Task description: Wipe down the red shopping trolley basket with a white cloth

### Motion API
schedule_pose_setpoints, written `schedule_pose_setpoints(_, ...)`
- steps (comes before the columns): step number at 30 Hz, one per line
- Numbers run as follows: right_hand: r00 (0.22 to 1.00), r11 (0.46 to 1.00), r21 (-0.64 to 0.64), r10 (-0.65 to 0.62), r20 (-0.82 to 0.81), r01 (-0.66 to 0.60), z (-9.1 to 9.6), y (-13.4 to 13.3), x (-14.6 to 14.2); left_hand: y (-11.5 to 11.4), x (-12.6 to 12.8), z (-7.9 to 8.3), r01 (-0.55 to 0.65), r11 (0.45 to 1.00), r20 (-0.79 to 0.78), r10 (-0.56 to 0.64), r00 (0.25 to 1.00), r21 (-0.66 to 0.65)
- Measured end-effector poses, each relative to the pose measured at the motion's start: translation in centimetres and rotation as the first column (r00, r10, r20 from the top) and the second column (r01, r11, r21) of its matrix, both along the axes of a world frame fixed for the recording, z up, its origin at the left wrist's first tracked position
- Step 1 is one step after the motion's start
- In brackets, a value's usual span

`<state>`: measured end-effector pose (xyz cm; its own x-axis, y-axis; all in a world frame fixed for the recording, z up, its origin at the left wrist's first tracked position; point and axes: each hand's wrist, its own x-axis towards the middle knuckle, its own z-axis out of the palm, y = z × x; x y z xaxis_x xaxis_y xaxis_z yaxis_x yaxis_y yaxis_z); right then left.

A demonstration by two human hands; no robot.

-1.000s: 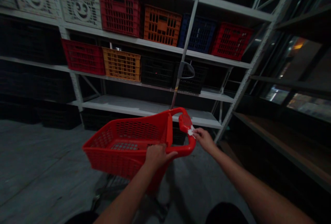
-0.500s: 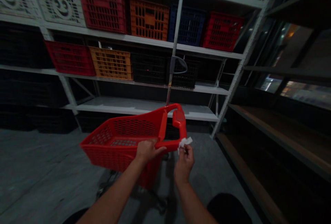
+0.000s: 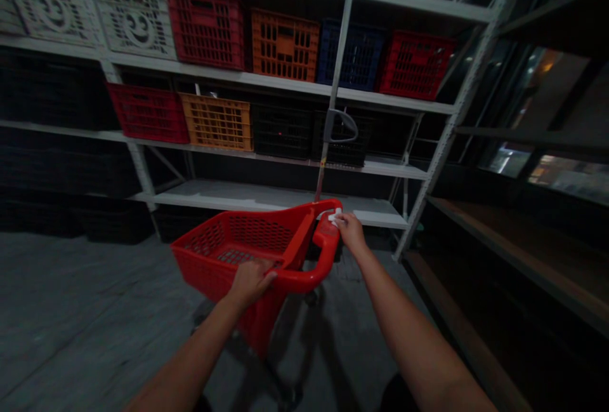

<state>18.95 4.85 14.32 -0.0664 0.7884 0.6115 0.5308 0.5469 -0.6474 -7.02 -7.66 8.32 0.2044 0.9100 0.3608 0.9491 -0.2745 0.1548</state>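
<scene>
A red plastic shopping cart basket (image 3: 238, 250) stands in front of me on a dim concrete floor. My left hand (image 3: 248, 281) is closed over the near rim of the basket beside its handle. My right hand (image 3: 351, 230) is pinched on a small white cloth (image 3: 334, 216) and presses it against the far upper part of the red handle (image 3: 323, 253). A grey pole with a loop handle (image 3: 340, 126) rises behind the cart.
White metal shelving (image 3: 266, 199) faces me, carrying red, orange, blue, black and white plastic crates (image 3: 284, 47). A darker rack with brown boards (image 3: 514, 253) runs along the right. Grey floor (image 3: 71, 310) lies open to the left.
My right hand with the white cloth has gone from the handle's near lower end up to its far top end. The left hand stays on the rim, and the view shifted slightly.
</scene>
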Motion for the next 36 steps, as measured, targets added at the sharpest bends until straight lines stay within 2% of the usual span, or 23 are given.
schedule_pose_setpoints(3, 0.981, 0.997, 0.006, 0.077, 0.179, -0.079, 0.8, -1.4, -0.7, -1.4, 1.1, 1.6, -0.017, 0.99, 0.09, 0.004, 0.996, 0.14)
schedule_pose_setpoints(6, 0.914, 0.953, 0.05, 0.271, 0.302, -0.299, 1.1, -3.9, -1.7, -3.7, 5.2, 4.2, -0.171, 0.961, 0.126, 0.146, 0.981, 0.216)
schedule_pose_setpoints(8, 0.844, 0.894, 0.058, 0.397, 0.361, -0.445, 1.4, -5.0, -2.3, -5.0, 8.2, 5.7, -0.184, 0.976, 0.065, 0.177, 0.982, 0.117)
schedule_pose_setpoints(10, 0.786, 0.852, 0.033, 0.467, 0.406, -0.523, 1.8, -5.0, -2.8, -5.7, 10.1, 6.6, -0.269, 0.963, 0.001, 0.269, 0.963, 0.015)
schedule_pose_setpoints(12, 0.792, 0.875, 0.011, 0.432, 0.432, -0.483, 2.3, -3.6, -3.0, -5.8, 10.4, 6.9, -0.323, 0.945, -0.043, 0.321, 0.946, -0.057)
schedule_pose_setpoints(15, 0.863, 0.968, -0.051, 0.243, 0.442, -0.246, 3.0, -0.5, -3.2, -5.8, 9.2, 6.9, -0.339, 0.937, -0.065, 0.335, 0.94, -0.08)
schedule_pose_setpoints(17, 0.867, 0.983, -0.112, 0.184, 0.464, -0.148, 3.3, 0.9, -3.9, -5.9, 8.3, 7.0, -0.346, 0.935, -0.067, 0.341, 0.938, -0.076)
schedule_pose_setpoints(18, 0.855, 0.977, -0.14, 0.208, 0.475, -0.16, 3.4, 1.3, -4.5, -6.0, 8.0, 7.1, -0.352, 0.933, -0.067, 0.347, 0.936, -0.081)
schedule_pose_setpoints(20, 0.797, 0.939, -0.2, 0.343, 0.497, -0.279, 3.7, 1.1, -6.1, -6.1, 7.7, 7.2, -0.364, 0.928, -0.067, 0.359, 0.931, -0.083)
schedule_pose_setpoints(21, 0.74, 0.897, -0.245, 0.441, 0.508, -0.367, 3.8, 0.7, -7.1, -6.2, 7.6, 7.3, -0.366, 0.927, -0.069, 0.361, 0.93, -0.082)
schedule_pose_setpoints(24, 0.478, 0.705, -0.439, 0.705, 0.525, -0.557, 4.6, -0.2, -9.7, -6.3, 7.3, 7.2, -0.357, 0.931, -0.075, 0.352, 0.933, -0.077)
schedule_pose_setpoints(26, 0.35, 0.623, -0.548, 0.776, 0.525, -0.558, 5.4, 0.1, -10.7, -6.3, 7.0, 7.0, -0.348, 0.934, -0.071, 0.343, 0.937, -0.079)
schedule_pose_setpoints(28, 0.325, 0.618, -0.61, 0.784, 0.53, -0.496, 6.1, 1.2, -10.9, -6.4, 6.6, 6.9, -0.346, 0.935, -0.058, 0.342, 0.938, -0.084)
schedule_pose_setpoints(32, 0.399, 0.622, -0.674, 0.78, 0.483, -0.398, 7.0, 3.8, -10.9, -6.5, 5.7, 6.9, -0.347, 0.933, -0.041, 0.345, 0.938, -0.097)
schedule_pose_setpoints(34, 0.407, 0.602, -0.691, 0.792, 0.455, -0.399, 6.9, 4.0, -11.6, -6.5, 5.2, 6.9, -0.348, 0.933, -0.039, 0.346, 0.937, -0.091)
schedule_pose_setpoints(36, 0.375, 0.564, -0.704, 0.822, 0.428, -0.431, 6.4, 3.1, -12.9, -6.3, 4.8, 6.8, -0.352, 0.932, -0.039, 0.349, 0.936, -0.088)
